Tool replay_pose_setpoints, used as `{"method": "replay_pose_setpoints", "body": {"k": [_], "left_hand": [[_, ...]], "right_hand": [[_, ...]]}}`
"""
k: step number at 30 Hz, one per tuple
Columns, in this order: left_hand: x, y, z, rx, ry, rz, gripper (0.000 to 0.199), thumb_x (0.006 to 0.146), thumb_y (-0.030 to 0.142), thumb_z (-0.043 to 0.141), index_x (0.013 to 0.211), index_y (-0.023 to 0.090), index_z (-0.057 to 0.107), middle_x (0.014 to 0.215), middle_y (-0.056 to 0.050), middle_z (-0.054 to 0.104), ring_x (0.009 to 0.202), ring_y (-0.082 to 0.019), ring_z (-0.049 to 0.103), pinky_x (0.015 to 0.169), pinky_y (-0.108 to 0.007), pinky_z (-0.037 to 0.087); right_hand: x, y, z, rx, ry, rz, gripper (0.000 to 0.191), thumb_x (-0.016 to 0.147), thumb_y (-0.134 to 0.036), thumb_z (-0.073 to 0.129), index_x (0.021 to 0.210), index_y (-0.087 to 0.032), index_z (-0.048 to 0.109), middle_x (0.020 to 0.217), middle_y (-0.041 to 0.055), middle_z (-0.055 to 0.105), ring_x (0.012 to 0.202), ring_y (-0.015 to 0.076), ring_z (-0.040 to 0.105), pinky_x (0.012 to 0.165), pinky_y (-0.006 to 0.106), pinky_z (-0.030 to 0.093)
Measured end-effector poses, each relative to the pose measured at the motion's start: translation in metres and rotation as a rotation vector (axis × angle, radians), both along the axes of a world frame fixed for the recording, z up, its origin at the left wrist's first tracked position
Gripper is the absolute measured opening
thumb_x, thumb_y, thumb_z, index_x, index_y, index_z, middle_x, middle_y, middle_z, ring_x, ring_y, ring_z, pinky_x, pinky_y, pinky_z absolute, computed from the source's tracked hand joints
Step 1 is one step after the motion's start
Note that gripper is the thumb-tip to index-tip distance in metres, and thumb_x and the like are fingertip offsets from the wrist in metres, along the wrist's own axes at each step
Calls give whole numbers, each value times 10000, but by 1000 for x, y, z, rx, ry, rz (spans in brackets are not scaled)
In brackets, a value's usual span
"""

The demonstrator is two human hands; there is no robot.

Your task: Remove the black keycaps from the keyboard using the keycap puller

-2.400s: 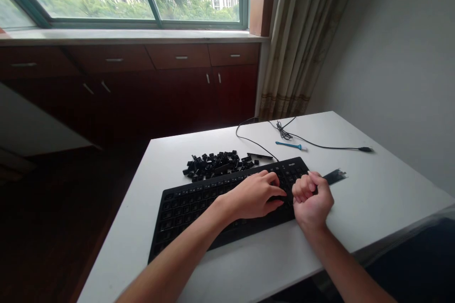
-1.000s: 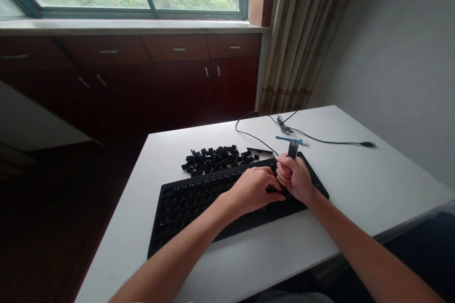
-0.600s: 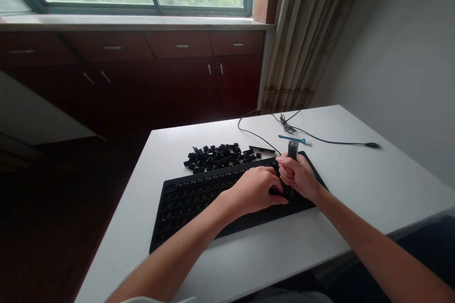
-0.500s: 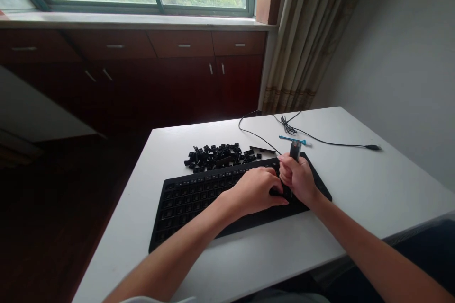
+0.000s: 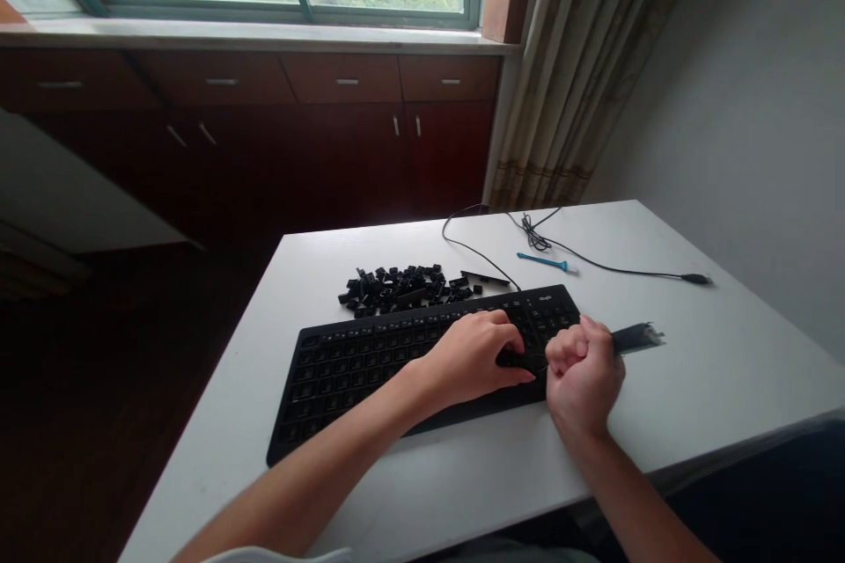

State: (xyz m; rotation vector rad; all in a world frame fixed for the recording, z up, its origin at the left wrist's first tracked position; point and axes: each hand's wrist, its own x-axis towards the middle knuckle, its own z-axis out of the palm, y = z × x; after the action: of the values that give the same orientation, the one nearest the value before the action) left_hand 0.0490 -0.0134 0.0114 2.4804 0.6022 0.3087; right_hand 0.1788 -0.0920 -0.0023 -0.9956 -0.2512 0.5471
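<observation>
A black keyboard (image 5: 370,361) lies across the white table, many of its key positions bare of caps. My left hand (image 5: 479,352) rests on its right half, fingers curled down and thumb stretched toward the front, gripping it; what lies under the fingertips is hidden. In a fist, my right hand (image 5: 584,369) holds a dark-handled keycap puller (image 5: 637,338) at the keyboard's right end. Its handle points right, blurred by motion, and a thin wire shows by the fist's left side. Behind the keyboard sits a heap of loose black keycaps (image 5: 389,288).
A blue brush-like tool (image 5: 545,262) lies at the back right. The keyboard's black cable (image 5: 607,266) runs along the back to a plug (image 5: 696,279). A long black keycap (image 5: 485,279) lies right of the heap. Dark red cabinets (image 5: 330,158) stand beyond the table (image 5: 713,343).
My right hand has turned over and moved right and down, swinging the puller from upright to pointing right. My left hand stays on the keyboard.
</observation>
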Motion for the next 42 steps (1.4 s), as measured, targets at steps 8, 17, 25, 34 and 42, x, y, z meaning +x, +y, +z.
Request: {"method": "replay_pose_setpoints", "body": {"k": [8, 17, 25, 34, 42], "left_hand": [[0, -2, 0, -53, -28, -25, 247, 835, 389, 802, 1039, 251, 794, 1018, -31, 707, 915, -205, 687, 814, -286, 518], [2, -3, -6, -56, -39, 22, 217, 811, 403, 826, 957, 243, 806, 996, -28, 715, 816, -182, 680, 741, -272, 506], [2, -2, -8, -68, -44, 50, 260, 774, 417, 855, 943, 231, 789, 964, -26, 698, 797, -181, 679, 743, -269, 520], [4, -7, -12, -7, -53, 79, 371, 800, 541, 809, 1016, 243, 768, 987, -39, 689, 791, -196, 665, 725, -301, 512], [12, -21, -24, 97, -158, 95, 295, 948, 490, 667, 1144, 282, 741, 1103, -40, 715, 940, -226, 656, 838, -362, 498]], "right_hand": [[-5, 1, 0, -42, -49, -31, 404, 903, -274, 643, 597, -216, 385, 485, -84, 355, 425, 78, 314, 411, 238, 280], [12, 30, -1, -184, -71, 411, 466, 841, -325, 719, 558, -224, 362, 461, -102, 295, 369, 58, 236, 353, 240, 175], [6, 14, -3, -130, -251, 237, 443, 907, -360, 656, 577, -231, 391, 482, -74, 377, 420, 105, 420, 461, 272, 361], [22, 14, 1, -153, -108, 410, 406, 884, -407, 684, 581, -216, 493, 614, -24, 478, 604, 160, 546, 648, 305, 482], [54, -5, 3, -511, -636, 469, 460, 926, -619, 574, 734, -209, 654, 678, 7, 560, 600, 162, 498, 553, 285, 415]]}}
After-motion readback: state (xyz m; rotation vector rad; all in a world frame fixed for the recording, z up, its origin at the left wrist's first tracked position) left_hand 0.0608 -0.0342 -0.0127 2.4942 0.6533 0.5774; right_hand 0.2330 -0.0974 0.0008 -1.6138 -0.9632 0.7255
